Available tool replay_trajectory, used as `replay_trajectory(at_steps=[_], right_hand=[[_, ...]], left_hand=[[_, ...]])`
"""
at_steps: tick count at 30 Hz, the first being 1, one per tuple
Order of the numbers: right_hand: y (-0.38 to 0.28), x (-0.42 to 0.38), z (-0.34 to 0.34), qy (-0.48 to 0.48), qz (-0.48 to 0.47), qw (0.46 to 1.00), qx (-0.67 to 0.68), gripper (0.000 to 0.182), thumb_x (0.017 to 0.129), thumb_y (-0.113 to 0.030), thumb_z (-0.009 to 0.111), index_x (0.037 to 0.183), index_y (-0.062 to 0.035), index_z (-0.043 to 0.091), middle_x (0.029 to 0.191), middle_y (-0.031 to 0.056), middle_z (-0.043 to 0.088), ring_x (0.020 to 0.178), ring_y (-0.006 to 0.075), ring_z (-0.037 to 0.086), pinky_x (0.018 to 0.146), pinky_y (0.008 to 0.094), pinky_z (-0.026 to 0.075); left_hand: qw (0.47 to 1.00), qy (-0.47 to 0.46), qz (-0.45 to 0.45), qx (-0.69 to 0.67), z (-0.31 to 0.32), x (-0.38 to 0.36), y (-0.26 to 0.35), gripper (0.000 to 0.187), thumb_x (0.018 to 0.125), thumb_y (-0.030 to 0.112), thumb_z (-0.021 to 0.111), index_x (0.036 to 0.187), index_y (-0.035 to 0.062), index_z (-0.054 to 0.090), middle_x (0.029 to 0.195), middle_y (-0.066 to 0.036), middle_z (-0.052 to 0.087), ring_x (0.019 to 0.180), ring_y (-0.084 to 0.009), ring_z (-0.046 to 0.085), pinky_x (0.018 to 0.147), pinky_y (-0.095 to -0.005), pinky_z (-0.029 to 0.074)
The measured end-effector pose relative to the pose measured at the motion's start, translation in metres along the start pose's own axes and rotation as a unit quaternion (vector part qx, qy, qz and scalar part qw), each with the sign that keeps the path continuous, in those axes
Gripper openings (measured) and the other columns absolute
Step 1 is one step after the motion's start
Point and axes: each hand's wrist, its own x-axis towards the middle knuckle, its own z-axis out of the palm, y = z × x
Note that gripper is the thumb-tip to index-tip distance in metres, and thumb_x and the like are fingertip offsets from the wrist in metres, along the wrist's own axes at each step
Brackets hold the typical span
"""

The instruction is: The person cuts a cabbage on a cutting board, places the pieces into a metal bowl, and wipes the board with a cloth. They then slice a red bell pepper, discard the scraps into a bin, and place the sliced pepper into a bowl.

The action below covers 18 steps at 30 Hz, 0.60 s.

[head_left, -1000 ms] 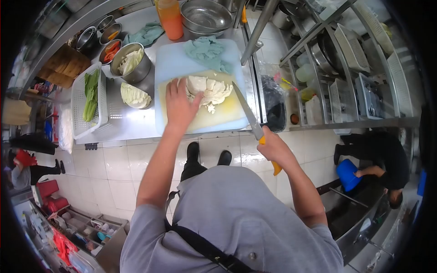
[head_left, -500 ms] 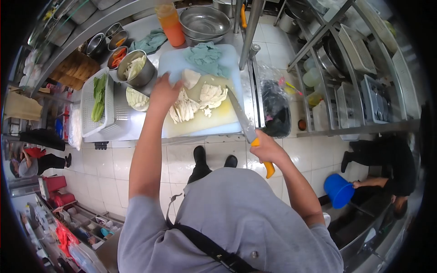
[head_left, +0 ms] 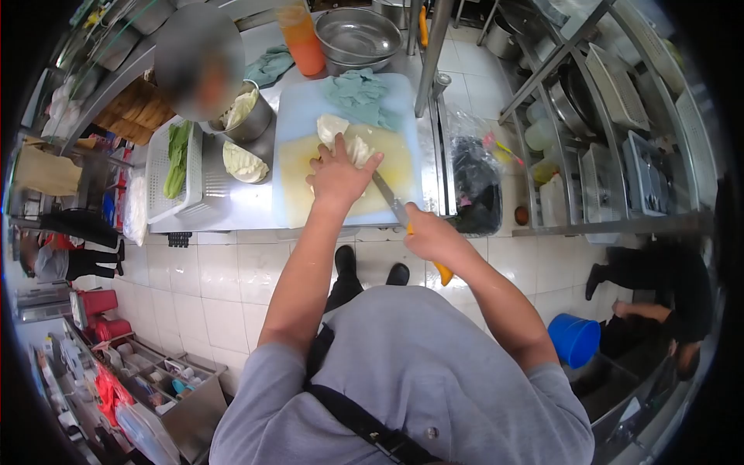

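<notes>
Half a second on, the left hand (head_left: 337,177) has come back from the far left of the cutting board (head_left: 298,116) and now presses down on the cabbage (head_left: 341,136), gathered again from its loose spread into one pile. The right hand (head_left: 430,236) has swung the knife (head_left: 387,200) in, its blade now just beside the left hand's fingers.
</notes>
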Motion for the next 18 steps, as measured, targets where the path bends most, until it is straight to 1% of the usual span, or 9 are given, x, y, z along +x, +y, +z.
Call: replay_trajectory(at_steps=[2,3,5,6,8,12,14,17,18], right_hand=[[-0.01,0.0,0.005,-0.034,0.015,0.999,0.02,0.041,0.087,-0.01,0.057,0.123,0.0054,0.046,0.097,0.0325,0.067,0.097,0.0504,0.067,0.086,0.053,0.052],[-0.016,0.001,0.005,-0.033,0.016,0.999,0.019,0.041,0.087,-0.01,0.057,0.123,0.0054,0.046,0.097,0.0325,0.067,0.097,0.0504,0.067,0.086,0.053,0.052],[-0.025,0.001,0.006,-0.055,0.027,0.998,0.032,0.042,0.088,-0.01,0.058,0.124,0.0064,0.046,0.096,0.0304,0.068,0.087,0.0448,0.07,0.08,0.0498,0.055],[-0.026,0.002,0.007,-0.056,0.027,0.998,0.032,0.042,0.088,-0.01,0.058,0.124,0.0064,0.046,0.096,0.0304,0.068,0.087,0.0448,0.07,0.08,0.0498,0.055],[-0.027,0.005,0.009,-0.089,0.037,0.992,0.077,0.045,0.088,-0.01,0.059,0.127,0.0067,0.045,0.095,0.026,0.068,0.075,0.0361,0.072,0.068,0.0448,0.057],[-0.032,0.006,0.003,-0.121,0.053,0.977,0.17,0.041,0.089,-0.009,0.062,0.123,0.005,0.045,0.09,0.0235,0.067,0.062,0.0324,0.07,0.057,0.043,0.056],[-0.025,0.01,0.006,-0.141,0.045,0.964,0.219,0.049,0.09,-0.009,0.063,0.132,0.0051,0.043,0.09,0.0182,0.064,0.054,0.0232,0.066,0.05,0.0378,0.054],[-0.039,0.003,-0.013,-0.178,0.062,0.947,0.26,0.059,0.089,-0.009,0.064,0.14,0.0053,0.039,0.094,0.0182,0.064,0.055,0.024,0.066,0.05,0.0374,0.054],[-0.051,-0.001,-0.024,-0.181,0.078,0.949,0.246,0.05,0.088,-0.004,0.064,0.134,0.0022,0.044,0.1,0.0161,0.059,0.059,0.0233,0.066,0.052,0.0376,0.057]], left_hand=[[0.996,0.082,0.035,0.017,0.016,-0.005,0.001,0.088,0.093,0.069,0.058,0.159,0.0135,0.042,0.153,-0.026,0.047,0.136,-0.0497,0.047,0.106,-0.067,0.04],[0.996,0.082,0.037,0.016,0.026,-0.003,-0.003,0.088,0.093,0.069,0.058,0.159,0.0135,0.042,0.153,-0.026,0.047,0.136,-0.0497,0.047,0.106,-0.067,0.04],[0.977,0.192,0.089,0.038,0.044,-0.001,-0.017,0.073,0.092,0.055,0.066,0.152,0.0148,0.051,0.148,-0.022,0.052,0.126,-0.0446,0.054,0.1,-0.0611,0.043],[0.977,0.192,0.088,0.038,0.046,0.001,-0.021,0.073,0.092,0.055,0.066,0.152,0.0148,0.051,0.148,-0.022,0.052,0.126,-0.0446,0.054,0.1,-0.0611,0.043],[0.956,0.264,0.124,0.009,0.05,0.003,-0.029,0.061,0.089,0.041,0.07,0.143,0.0153,0.059,0.141,-0.019,0.057,0.117,-0.0399,0.058,0.093,-0.0567,0.046],[0.95,0.283,0.13,-0.009,0.045,0.006,-0.031,0.059,0.085,0.037,0.072,0.14,0.016,0.061,0.137,-0.018,0.059,0.111,-0.0379,0.062,0.09,-0.0537,0.049],[0.952,0.269,0.135,-0.058,0.043,0.006,-0.032,0.06,0.081,0.03,0.075,0.138,0.0155,0.062,0.136,-0.018,0.059,0.106,-0.0389,0.063,0.087,-0.0517,0.053],[0.941,0.286,0.152,-0.096,0.035,0.007,-0.028,0.06,0.078,0.024,0.078,0.135,0.0143,0.064,0.135,-0.018,0.059,0.103,-0.04,0.064,0.087,-0.0504,0.055],[0.941,0.29,0.147,-0.096,0.03,0.006,-0.025,0.06,0.078,0.024,0.078,0.135,0.0143,0.064,0.135,-0.018,0.059,0.103,-0.04,0.064,0.087,-0.0504,0.055]])
